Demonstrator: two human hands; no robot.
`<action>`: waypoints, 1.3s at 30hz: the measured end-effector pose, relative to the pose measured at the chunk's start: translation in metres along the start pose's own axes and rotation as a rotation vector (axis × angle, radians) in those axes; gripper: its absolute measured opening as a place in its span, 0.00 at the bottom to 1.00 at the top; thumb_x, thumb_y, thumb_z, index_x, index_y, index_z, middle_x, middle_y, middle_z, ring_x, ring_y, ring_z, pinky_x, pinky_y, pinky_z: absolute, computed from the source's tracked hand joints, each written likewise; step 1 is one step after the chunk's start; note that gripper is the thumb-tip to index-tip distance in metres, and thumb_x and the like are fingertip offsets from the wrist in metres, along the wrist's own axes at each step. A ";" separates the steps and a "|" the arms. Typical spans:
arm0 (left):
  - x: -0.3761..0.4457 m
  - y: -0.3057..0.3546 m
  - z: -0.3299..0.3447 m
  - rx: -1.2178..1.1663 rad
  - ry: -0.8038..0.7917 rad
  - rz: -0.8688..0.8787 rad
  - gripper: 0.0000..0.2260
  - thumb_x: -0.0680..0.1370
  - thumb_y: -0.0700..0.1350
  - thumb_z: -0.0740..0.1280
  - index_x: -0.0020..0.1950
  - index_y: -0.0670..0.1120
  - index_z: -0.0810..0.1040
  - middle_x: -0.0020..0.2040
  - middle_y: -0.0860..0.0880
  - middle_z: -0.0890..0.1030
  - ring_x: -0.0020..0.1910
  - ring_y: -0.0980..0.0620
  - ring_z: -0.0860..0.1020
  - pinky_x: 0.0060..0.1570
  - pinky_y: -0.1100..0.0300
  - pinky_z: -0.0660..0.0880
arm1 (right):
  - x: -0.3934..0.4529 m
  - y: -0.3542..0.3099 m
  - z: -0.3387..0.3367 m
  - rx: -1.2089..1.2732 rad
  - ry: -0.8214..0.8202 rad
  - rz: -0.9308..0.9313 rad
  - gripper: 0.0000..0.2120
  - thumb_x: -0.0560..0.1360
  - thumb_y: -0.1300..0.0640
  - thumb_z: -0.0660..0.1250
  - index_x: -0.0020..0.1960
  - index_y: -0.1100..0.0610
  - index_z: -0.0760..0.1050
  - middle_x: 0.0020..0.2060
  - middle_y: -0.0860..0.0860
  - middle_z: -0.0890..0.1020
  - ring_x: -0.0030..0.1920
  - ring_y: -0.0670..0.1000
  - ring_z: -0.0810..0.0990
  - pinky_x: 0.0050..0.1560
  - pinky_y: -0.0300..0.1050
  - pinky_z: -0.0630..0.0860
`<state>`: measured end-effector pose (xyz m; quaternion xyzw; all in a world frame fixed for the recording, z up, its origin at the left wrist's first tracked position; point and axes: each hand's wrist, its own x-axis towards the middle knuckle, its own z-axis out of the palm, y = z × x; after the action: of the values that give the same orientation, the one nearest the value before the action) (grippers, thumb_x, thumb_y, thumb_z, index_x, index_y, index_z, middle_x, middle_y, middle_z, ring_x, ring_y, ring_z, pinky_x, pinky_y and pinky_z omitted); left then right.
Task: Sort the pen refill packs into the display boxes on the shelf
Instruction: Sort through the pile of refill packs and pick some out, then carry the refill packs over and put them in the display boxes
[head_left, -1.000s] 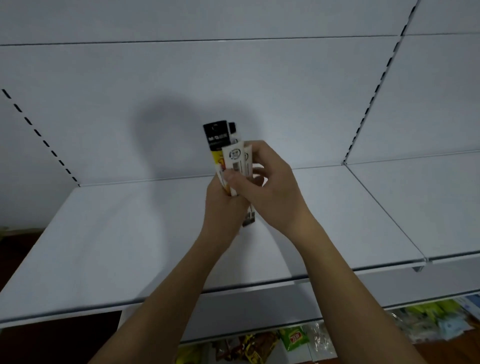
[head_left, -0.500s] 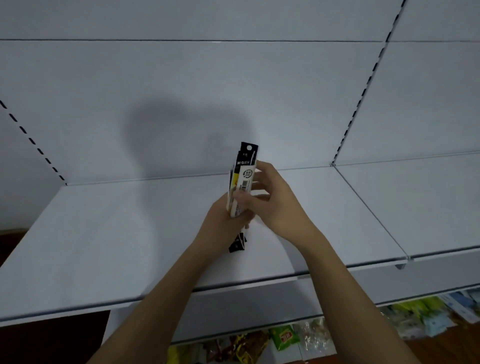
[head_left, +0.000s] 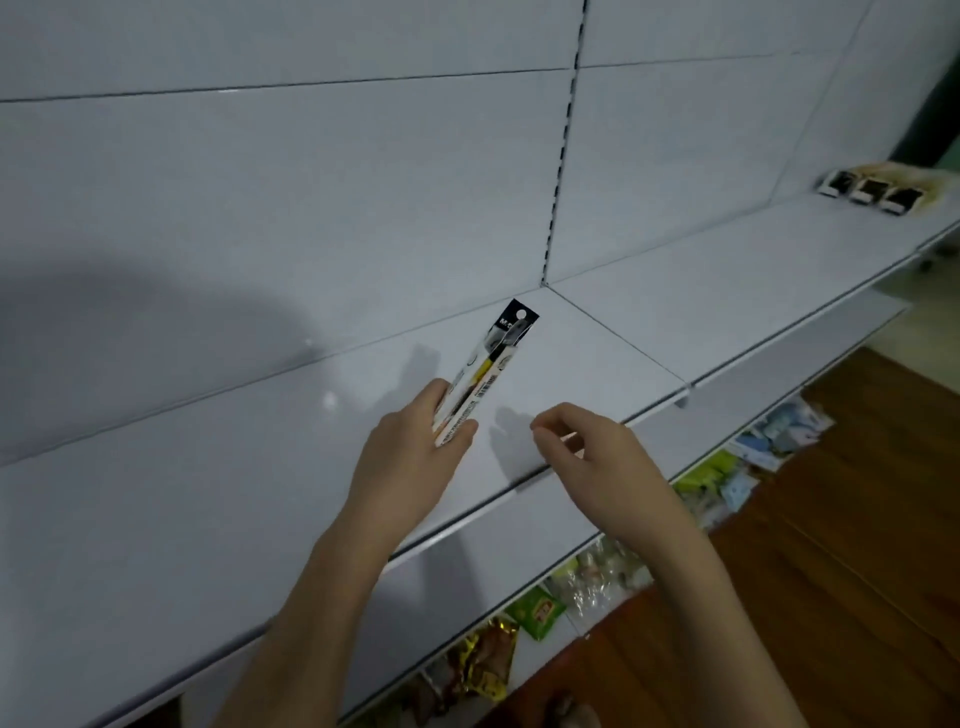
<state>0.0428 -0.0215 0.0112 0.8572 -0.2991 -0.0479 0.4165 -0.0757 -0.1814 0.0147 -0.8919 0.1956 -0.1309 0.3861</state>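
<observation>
My left hand (head_left: 410, 457) grips a small stack of pen refill packs (head_left: 488, 369) by their lower end; the black hang-tab tops point up and away over the white shelf (head_left: 208, 519). To the right of the packs, my right hand (head_left: 587, 447) hovers with curled fingers, thumb and forefinger close together, holding nothing I can see. Far off at the upper right, display boxes (head_left: 872, 193) with black and white contents stand in a row on the same shelf level.
A slotted upright (head_left: 563, 150) divides the white back panels. The lower shelf holds snack packets (head_left: 540, 608) and blue and green packets (head_left: 758, 457). Brown wooden floor (head_left: 841, 545) lies at the right.
My right hand has let go of the packs and moved away to the right. The left hand alone holds them now. My view has swung right, bringing the display boxes into sight.
</observation>
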 end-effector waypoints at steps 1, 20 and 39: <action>-0.005 0.005 0.005 -0.022 -0.019 0.031 0.05 0.79 0.52 0.66 0.51 0.55 0.72 0.38 0.51 0.80 0.35 0.47 0.80 0.37 0.45 0.79 | -0.012 0.003 -0.004 -0.023 0.017 0.025 0.07 0.82 0.48 0.60 0.53 0.45 0.77 0.44 0.36 0.79 0.44 0.43 0.78 0.47 0.46 0.78; -0.025 0.157 0.228 0.050 -0.514 0.191 0.03 0.78 0.47 0.69 0.50 0.53 0.75 0.43 0.50 0.82 0.39 0.49 0.81 0.45 0.45 0.79 | -0.150 0.188 -0.175 -0.224 -0.021 0.404 0.17 0.81 0.44 0.60 0.65 0.51 0.75 0.60 0.50 0.80 0.57 0.51 0.79 0.57 0.55 0.77; 0.143 0.313 0.453 -0.004 -0.597 0.304 0.04 0.78 0.45 0.69 0.51 0.48 0.76 0.44 0.47 0.81 0.37 0.48 0.81 0.41 0.50 0.79 | -0.061 0.371 -0.380 -0.196 0.275 0.539 0.11 0.82 0.48 0.61 0.59 0.50 0.77 0.50 0.45 0.81 0.49 0.46 0.79 0.51 0.52 0.80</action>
<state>-0.1382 -0.5592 -0.0262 0.7501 -0.5323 -0.2346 0.3147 -0.3679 -0.6286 -0.0110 -0.8147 0.4871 -0.1239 0.2892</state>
